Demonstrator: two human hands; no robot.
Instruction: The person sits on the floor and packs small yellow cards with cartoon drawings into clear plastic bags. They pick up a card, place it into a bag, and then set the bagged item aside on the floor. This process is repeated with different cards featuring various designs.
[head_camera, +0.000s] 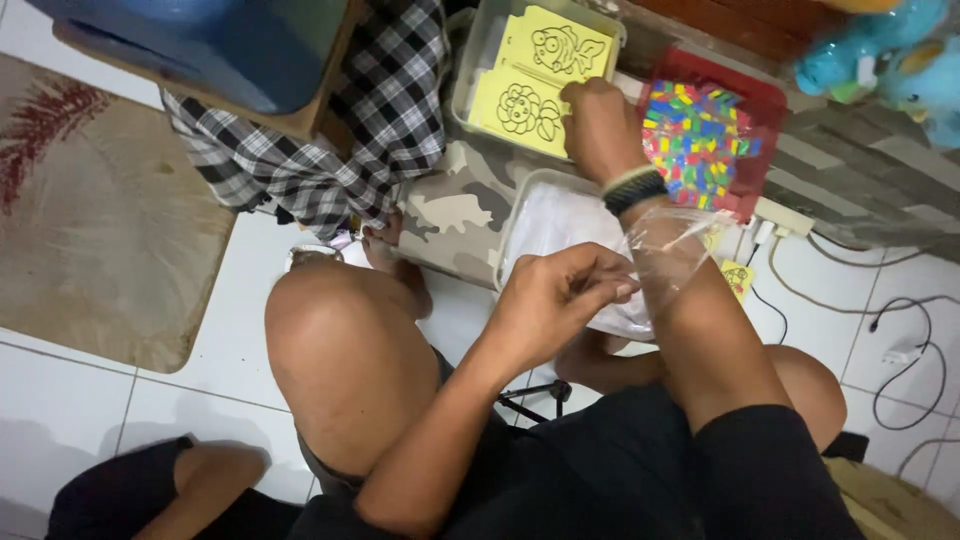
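My left hand (555, 300) pinches a clear plastic sleeve (670, 255) in front of my chest, above a white-lined clear tray (520, 215). My right hand (600, 125), with a dark and pale wristband, reaches forward and rests on yellow foam sheets (540, 80) printed with a fish and a flower outline, lying in a clear plastic tub (470, 70). Whether the fingers grip a sheet is hidden by the hand. Just right of that hand sits a red tray (765, 105) filled with small multicoloured pieces.
I sit on white floor tiles with knees bent. A checked cloth (330, 130) and camouflage fabric (455, 205) lie ahead, a tan mat (90, 220) at left, a blue container (220, 40) top left, cables (880, 320) and a power strip at right, plush toys (890, 50) top right.
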